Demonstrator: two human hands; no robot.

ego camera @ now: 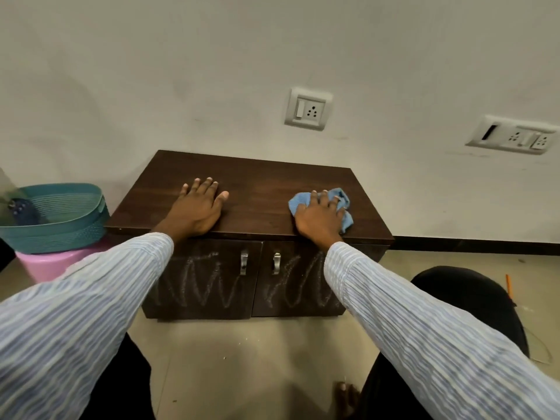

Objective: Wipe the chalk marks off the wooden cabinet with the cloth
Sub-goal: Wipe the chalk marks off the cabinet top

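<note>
A low dark wooden cabinet [257,189] stands against the wall. White zigzag chalk marks [209,283] cover its left door, and more chalk marks [291,286] run across the right door. My left hand [197,207] lies flat on the cabinet top with its fingers spread, holding nothing. My right hand [318,216] presses down on a crumpled blue cloth [342,201] near the top's front right edge. Two metal handles [244,262] sit where the doors meet.
A teal plastic basket [60,219] rests on a pink stool [51,265] left of the cabinet. Wall sockets [307,109] are above and to the right. An orange pencil [509,286] lies on the tiled floor at right. My knees frame the floor below.
</note>
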